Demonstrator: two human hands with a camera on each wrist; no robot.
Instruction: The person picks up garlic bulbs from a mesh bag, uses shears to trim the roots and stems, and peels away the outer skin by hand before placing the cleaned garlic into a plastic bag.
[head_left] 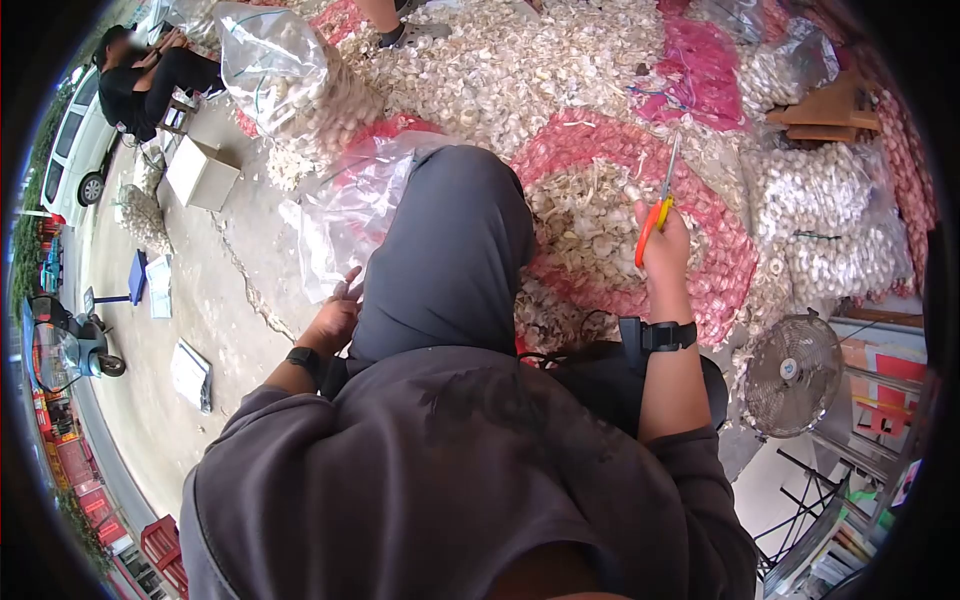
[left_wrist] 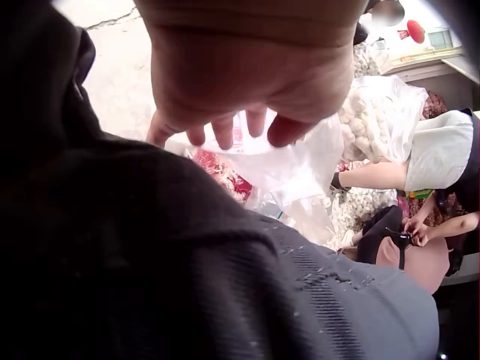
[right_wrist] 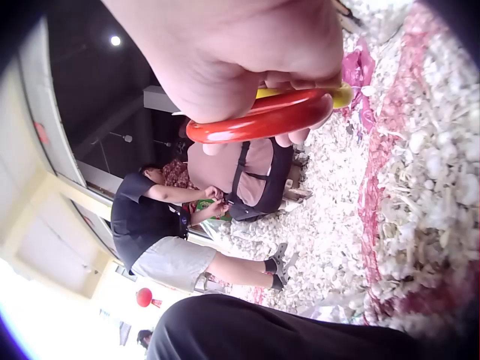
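My right hand [head_left: 668,250] grips a pair of scissors [head_left: 650,228] by the orange and yellow handles. Their blades point away from me, over an open red mesh sack [head_left: 722,262] of garlic [head_left: 575,232]. In the right wrist view the glossy orange handle loop [right_wrist: 259,120] shows beneath the palm, with fingers curled at it. Down beside my left knee, my left hand [head_left: 335,322] has loosely spread fingers with nothing held in them. A clear plastic bag [head_left: 335,225] lies just beyond it; in the left wrist view the fingertips overlap the plastic [left_wrist: 300,169].
Loose garlic [head_left: 560,60] covers the ground ahead. A filled clear bag [head_left: 285,85] stands at the front left, another bag of garlic [head_left: 830,220] at the right. A round fan [head_left: 792,375] is near my right side. A seated person [head_left: 150,80] is at the far left.
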